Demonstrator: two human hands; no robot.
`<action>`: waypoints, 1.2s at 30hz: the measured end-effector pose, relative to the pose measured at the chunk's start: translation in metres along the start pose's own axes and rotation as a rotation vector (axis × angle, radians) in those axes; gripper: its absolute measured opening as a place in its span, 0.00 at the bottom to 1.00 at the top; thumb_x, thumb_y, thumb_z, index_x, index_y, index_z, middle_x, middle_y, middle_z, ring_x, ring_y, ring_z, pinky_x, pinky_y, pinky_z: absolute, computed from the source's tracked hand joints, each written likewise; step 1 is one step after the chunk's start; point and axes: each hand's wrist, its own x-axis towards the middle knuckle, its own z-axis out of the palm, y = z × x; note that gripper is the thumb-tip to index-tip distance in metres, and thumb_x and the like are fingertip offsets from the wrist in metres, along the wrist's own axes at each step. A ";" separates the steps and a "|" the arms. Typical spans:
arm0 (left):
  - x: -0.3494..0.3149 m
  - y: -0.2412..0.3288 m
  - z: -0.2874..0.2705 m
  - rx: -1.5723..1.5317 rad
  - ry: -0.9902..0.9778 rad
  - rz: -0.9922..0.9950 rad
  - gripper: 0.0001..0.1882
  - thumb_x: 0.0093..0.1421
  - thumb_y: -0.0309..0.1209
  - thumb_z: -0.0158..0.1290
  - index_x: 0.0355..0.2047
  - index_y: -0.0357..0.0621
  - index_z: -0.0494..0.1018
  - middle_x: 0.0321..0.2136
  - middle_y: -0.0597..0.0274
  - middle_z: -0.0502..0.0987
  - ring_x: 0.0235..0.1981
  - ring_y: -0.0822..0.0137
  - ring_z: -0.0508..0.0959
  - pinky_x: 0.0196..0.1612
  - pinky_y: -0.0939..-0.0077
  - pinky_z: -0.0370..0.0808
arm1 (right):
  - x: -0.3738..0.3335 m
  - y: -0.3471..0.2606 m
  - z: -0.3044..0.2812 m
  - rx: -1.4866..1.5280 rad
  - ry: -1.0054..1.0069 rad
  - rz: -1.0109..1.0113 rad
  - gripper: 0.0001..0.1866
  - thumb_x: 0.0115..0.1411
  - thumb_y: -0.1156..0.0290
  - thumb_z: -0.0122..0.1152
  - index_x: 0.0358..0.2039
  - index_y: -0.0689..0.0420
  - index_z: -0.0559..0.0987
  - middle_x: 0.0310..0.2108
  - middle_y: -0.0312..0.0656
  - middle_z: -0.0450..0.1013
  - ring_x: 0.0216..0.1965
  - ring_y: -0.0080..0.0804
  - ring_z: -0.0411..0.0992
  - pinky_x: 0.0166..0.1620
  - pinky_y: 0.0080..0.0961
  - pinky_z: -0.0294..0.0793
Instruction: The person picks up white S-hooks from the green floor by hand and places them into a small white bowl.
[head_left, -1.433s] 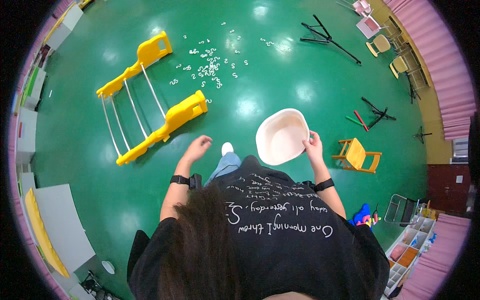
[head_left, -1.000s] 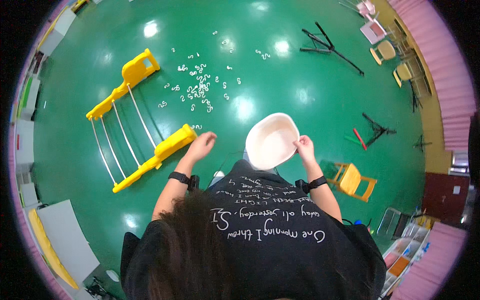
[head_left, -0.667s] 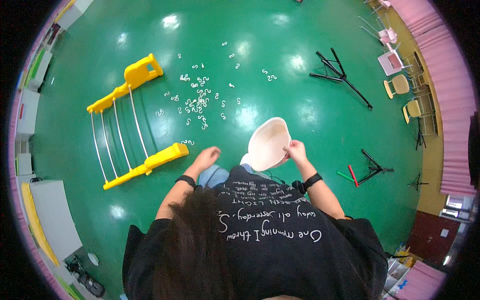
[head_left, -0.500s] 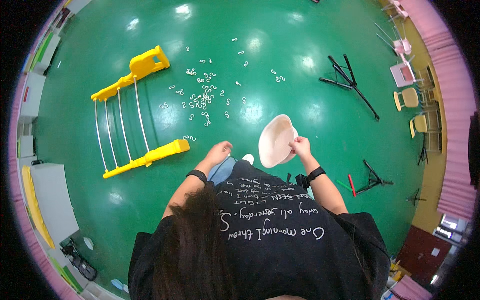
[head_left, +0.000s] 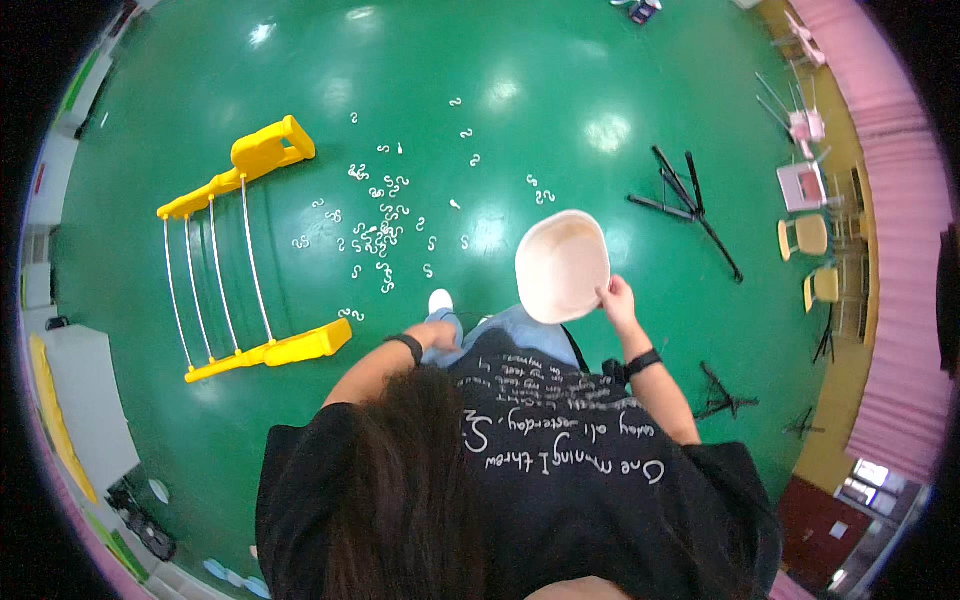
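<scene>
My right hand [head_left: 617,301] pinches the rim of a white plastic basin [head_left: 562,266], holding it above the floor in front of me. The basin's open side faces up, and nothing shows inside. My left hand [head_left: 441,337] hangs by my knee, over my blue jeans, with no object visible in it; its fingers are too blurred to read. Ahead and to the left, many small white S-shaped hooks [head_left: 387,236] lie scattered on the green floor [head_left: 560,90], densest in one loose patch. Neither hand touches them.
Left of the hooks lies a yellow-ended rack [head_left: 270,150] with several metal bars. A black tripod stand [head_left: 697,212] is at the right, with another black stand [head_left: 727,400] nearer me. Chairs [head_left: 808,237] line the right wall. A white shoe [head_left: 440,301] shows ahead of me.
My view has shifted forward and my foot has stepped out. The basin has turned more upright in my right hand. My left hand has dropped back against my leg.
</scene>
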 end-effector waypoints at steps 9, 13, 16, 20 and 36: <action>0.101 0.052 0.012 -0.275 -0.154 0.010 0.18 0.50 0.40 0.58 0.35 0.39 0.77 0.31 0.48 0.79 0.30 0.55 0.77 0.33 0.57 0.71 | 0.130 0.023 -0.040 -0.285 -0.222 0.005 0.09 0.50 0.74 0.60 0.21 0.59 0.68 0.16 0.37 0.67 0.19 0.25 0.67 0.24 0.27 0.68; 0.136 0.094 -0.001 -0.634 0.246 0.184 0.21 0.49 0.47 0.56 0.27 0.38 0.70 0.22 0.51 0.73 0.22 0.57 0.68 0.26 0.59 0.64 | 0.187 0.004 -0.042 -0.559 -0.323 -0.171 0.10 0.47 0.72 0.59 0.22 0.61 0.68 0.17 0.47 0.67 0.21 0.37 0.69 0.28 0.35 0.69; 0.167 0.135 -0.004 -0.803 0.270 0.082 0.24 0.52 0.47 0.55 0.32 0.35 0.69 0.27 0.47 0.75 0.26 0.54 0.71 0.28 0.58 0.65 | 0.205 -0.018 -0.040 -0.628 -0.353 -0.168 0.10 0.47 0.72 0.59 0.23 0.62 0.67 0.18 0.50 0.68 0.21 0.43 0.68 0.29 0.35 0.69; 0.186 0.180 -0.056 -0.842 0.418 -0.296 0.24 0.59 0.45 0.53 0.42 0.33 0.67 0.33 0.40 0.76 0.35 0.44 0.77 0.34 0.55 0.71 | 0.209 -0.031 -0.047 -0.702 -0.416 -0.192 0.09 0.49 0.71 0.57 0.23 0.62 0.68 0.19 0.50 0.68 0.22 0.44 0.69 0.30 0.36 0.69; 0.202 0.176 0.031 -1.194 0.055 0.546 0.12 0.59 0.35 0.52 0.34 0.37 0.70 0.31 0.55 0.77 0.33 0.67 0.74 0.36 0.62 0.70 | 0.266 -0.003 0.003 -0.831 -0.661 -0.229 0.08 0.50 0.70 0.56 0.25 0.61 0.68 0.20 0.50 0.67 0.23 0.46 0.67 0.30 0.38 0.68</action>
